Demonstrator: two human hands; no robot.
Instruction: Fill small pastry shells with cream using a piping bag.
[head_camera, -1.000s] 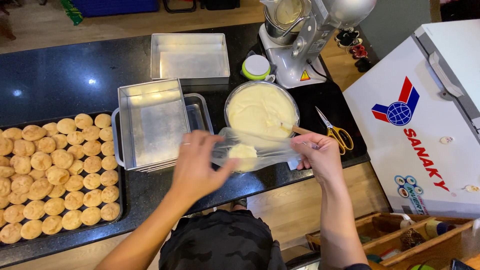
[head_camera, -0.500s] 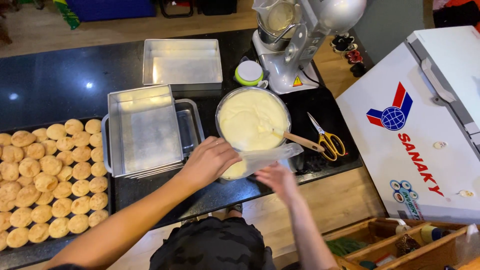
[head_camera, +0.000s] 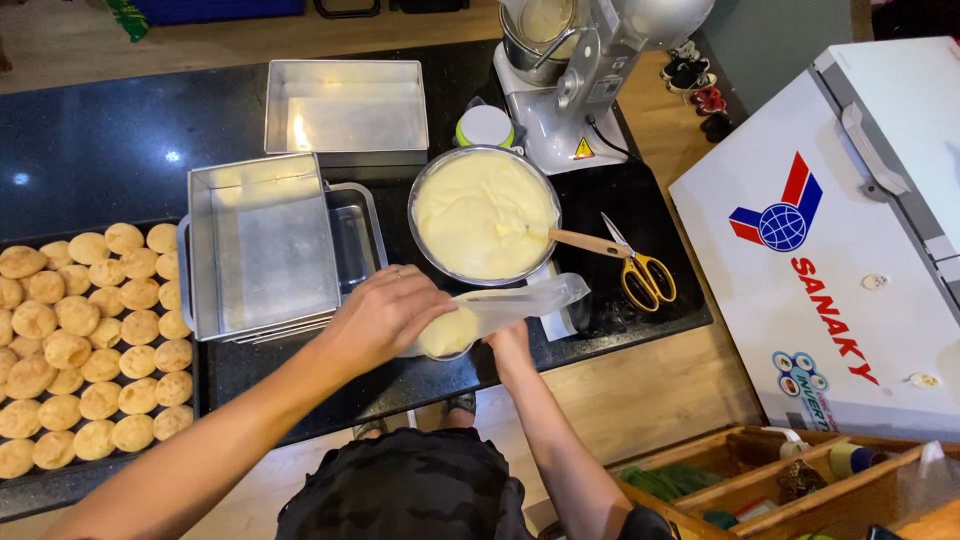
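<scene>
A person at a black stone counter (head_camera: 100, 140) holds a clear plastic piping bag (head_camera: 500, 312) partly filled with pale yellow cream; the left hand (head_camera: 385, 318) is curled over the bag's filled end, fingers closed on it, while the right hand (head_camera: 512, 345) sits beneath the bag, touching it from below, its grip hidden; the bag lies across the counter's near edge, just in front of a round metal bowl of the same cream (head_camera: 483, 213), where a wooden-handled spatula (head_camera: 585, 242) rests; yellow-handled scissors (head_camera: 643, 270) lie just right of the bowl; stacked rectangular metal trays (head_camera: 262, 245) stand to the left, beside rows of golden baked puffs (head_camera: 85, 345); a grey stand mixer (head_camera: 580, 80) behind the bowl carries a small yellow triangular warning label; to the right, a white chest freezer (head_camera: 860, 240) bears a red-and-blue emblem with red lettering down its lid and a small round sticker near the front.
</scene>
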